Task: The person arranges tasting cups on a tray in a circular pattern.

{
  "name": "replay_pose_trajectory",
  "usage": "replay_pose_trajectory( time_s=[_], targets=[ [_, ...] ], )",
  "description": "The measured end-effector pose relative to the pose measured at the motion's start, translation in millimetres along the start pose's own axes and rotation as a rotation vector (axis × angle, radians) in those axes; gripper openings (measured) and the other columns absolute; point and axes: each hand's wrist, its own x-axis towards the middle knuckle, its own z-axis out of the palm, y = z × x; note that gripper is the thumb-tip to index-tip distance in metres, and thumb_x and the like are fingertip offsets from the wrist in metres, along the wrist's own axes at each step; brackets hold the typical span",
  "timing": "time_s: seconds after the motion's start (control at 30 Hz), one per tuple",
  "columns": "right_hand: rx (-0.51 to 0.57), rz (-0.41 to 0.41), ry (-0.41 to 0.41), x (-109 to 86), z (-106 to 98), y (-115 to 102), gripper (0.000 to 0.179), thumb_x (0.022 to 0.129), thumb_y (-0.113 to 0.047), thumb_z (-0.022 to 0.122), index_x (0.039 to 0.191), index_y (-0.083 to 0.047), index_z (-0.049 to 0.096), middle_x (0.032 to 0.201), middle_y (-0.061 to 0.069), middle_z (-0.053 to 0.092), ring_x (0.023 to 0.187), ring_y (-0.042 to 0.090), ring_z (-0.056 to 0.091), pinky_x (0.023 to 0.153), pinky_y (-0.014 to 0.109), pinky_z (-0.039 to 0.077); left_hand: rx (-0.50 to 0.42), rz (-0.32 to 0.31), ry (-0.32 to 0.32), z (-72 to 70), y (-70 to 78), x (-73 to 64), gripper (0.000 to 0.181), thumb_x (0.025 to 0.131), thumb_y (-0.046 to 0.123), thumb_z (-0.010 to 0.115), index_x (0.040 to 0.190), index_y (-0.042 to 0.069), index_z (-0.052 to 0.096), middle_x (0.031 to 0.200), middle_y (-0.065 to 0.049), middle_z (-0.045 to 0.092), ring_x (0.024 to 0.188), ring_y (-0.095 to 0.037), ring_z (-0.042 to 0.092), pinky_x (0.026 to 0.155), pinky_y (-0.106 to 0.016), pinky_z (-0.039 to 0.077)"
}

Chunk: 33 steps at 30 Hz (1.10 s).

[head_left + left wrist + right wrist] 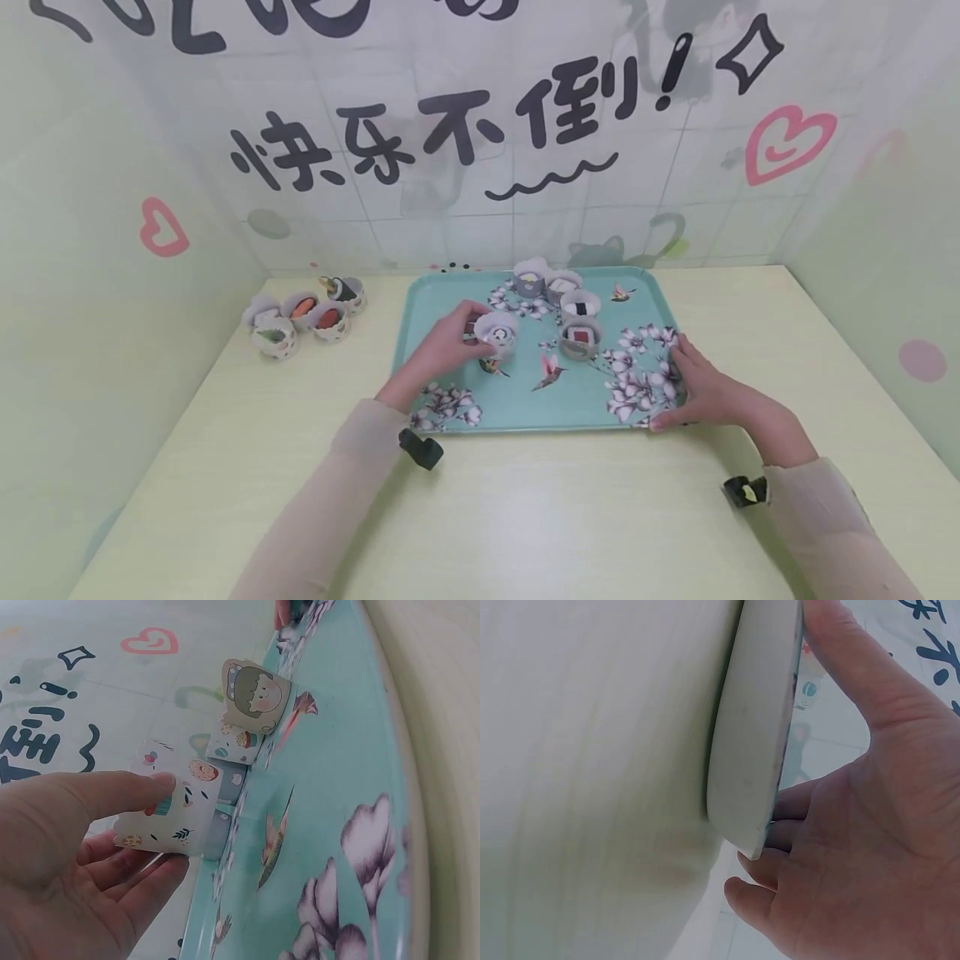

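Observation:
In my left hand (450, 337) is a white printed paper cup (496, 334), pinched between thumb and fingers over the left-middle of the tray. Inside the cup sits a small round white-and-dark piece that looks like a sushi roll. The left wrist view shows the thumb (142, 791) on the near side of the cup and the fingers under it. My right hand (716, 392) rests spread against the right edge of the turquoise tray (525, 417), thumb near its front corner. Fingers touch the rim in the right wrist view.
On the tray, a cup with a red-centred piece (581, 337) stands in a line with several more filled cups (580, 307). At the table's back left, a cluster of cups (274, 337) holds pieces like sushi. A printed curtain (450, 225) hangs behind the table.

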Motion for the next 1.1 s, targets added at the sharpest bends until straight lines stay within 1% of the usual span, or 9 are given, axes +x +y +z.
replay_pose_trajectory(
  time_s=[0.23, 0.4, 0.67, 0.93, 1.1],
  targets=[
    [0.006, 0.006, -0.005, 0.1, -1, -2, 0.137, 0.070, -0.044, 0.088, 0.149, 0.020, -0.003, 0.157, 0.040, -0.018, 0.147, 0.056, -0.011, 0.116, 0.073, 0.009, 0.037, -0.011, -0.030, 13.3, 8.7, 3.0, 0.055, 0.090, 0.013, 0.074, 0.136, 0.005, 0.045, 0.136, -0.015, 0.057, 0.130, -0.029, 0.055, 0.105, -0.038, 0.052],
    [0.016, 0.005, -0.008, -0.7, -1, -3, 0.137, 0.070, -0.044, 0.088, 0.149, 0.020, -0.003, 0.157, 0.039, -0.019, 0.147, 0.056, -0.013, 0.116, 0.073, 0.009, 0.050, 0.003, -0.053, 22.3, 15.2, 5.4, 0.055, 0.090, 0.012, 0.074, 0.136, 0.005, 0.046, 0.135, -0.014, 0.058, 0.129, -0.028, 0.056, 0.104, -0.037, 0.053],
    [0.010, -0.006, -0.005, -1.8, -1, -1, 0.136, 0.070, -0.041, 0.089, 0.149, 0.021, -0.003, 0.156, 0.040, -0.018, 0.146, 0.056, -0.013, 0.115, 0.073, 0.010, 0.077, -0.009, -0.081, 37.4, 18.0, 10.7, 0.054, 0.090, 0.016, 0.074, 0.136, 0.010, 0.047, 0.135, -0.010, 0.060, 0.130, -0.024, 0.056, 0.106, -0.037, 0.051],
    [0.003, 0.003, -0.006, -0.8, -2, -2, 0.135, 0.070, -0.040, 0.089, 0.149, 0.021, -0.003, 0.156, 0.040, -0.018, 0.147, 0.056, -0.013, 0.116, 0.072, 0.009, 0.083, 0.004, -0.113, 48.7, 21.7, 13.5, 0.054, 0.088, 0.014, 0.075, 0.135, 0.009, 0.048, 0.135, -0.011, 0.060, 0.127, -0.024, 0.057, 0.106, -0.037, 0.050],
    [0.004, 0.008, -0.006, -1.2, -2, -2, 0.135, 0.070, -0.040, 0.089, 0.149, 0.021, -0.003, 0.156, 0.040, -0.018, 0.147, 0.056, -0.013, 0.116, 0.072, 0.010, 0.105, 0.018, -0.128, 54.2, 23.6, 13.7, 0.054, 0.089, 0.014, 0.075, 0.135, 0.009, 0.047, 0.136, -0.010, 0.060, 0.126, -0.024, 0.058, 0.105, -0.036, 0.051]
  ],
)
